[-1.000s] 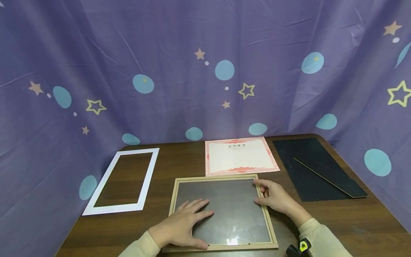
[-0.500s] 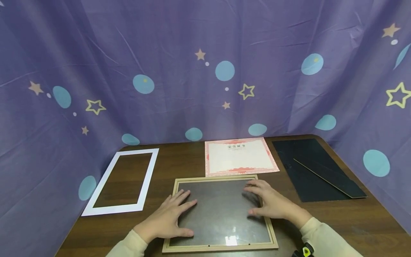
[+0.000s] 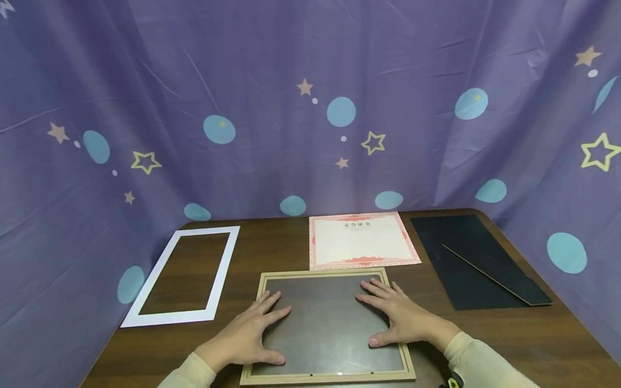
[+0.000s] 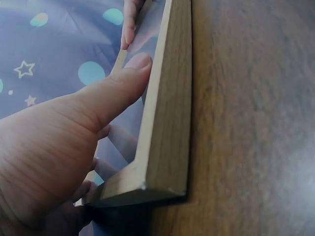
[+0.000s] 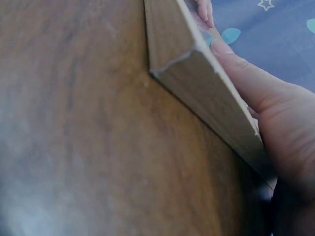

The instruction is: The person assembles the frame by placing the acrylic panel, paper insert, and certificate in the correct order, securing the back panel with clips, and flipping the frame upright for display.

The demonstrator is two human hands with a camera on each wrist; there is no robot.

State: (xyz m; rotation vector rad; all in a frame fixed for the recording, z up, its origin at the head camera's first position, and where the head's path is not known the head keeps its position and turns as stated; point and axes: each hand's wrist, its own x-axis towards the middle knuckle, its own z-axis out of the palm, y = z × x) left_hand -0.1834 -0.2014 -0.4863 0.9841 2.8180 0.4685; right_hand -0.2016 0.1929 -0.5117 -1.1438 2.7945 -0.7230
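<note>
A light wooden picture frame [image 3: 330,379] lies flat at the front of the table, with a clear reflective pane [image 3: 325,323] set inside it. My left hand [image 3: 245,331] spreads over the frame's left side, fingers apart and relaxed, the thumb near the lower left corner. Over the right side my right hand [image 3: 402,315] is spread the same way, its fingertips above the pane. In the left wrist view the left thumb [image 4: 133,73] is right at the frame's inner edge. The right wrist view has the right thumb [image 5: 236,64] just beyond the frame's side wall [image 5: 211,98].
A white mat board [image 3: 213,285] with a rectangular opening lies at the left. Behind the frame is a certificate [image 3: 364,242] with a red border. A black backing board [image 3: 475,258] with a folded stand lies at the right. A patterned purple curtain [image 3: 271,151] surrounds the table.
The right hand has let go of the frame's right edge and spread its fingers over the pane. My left hand has slid left towards the frame's left side.
</note>
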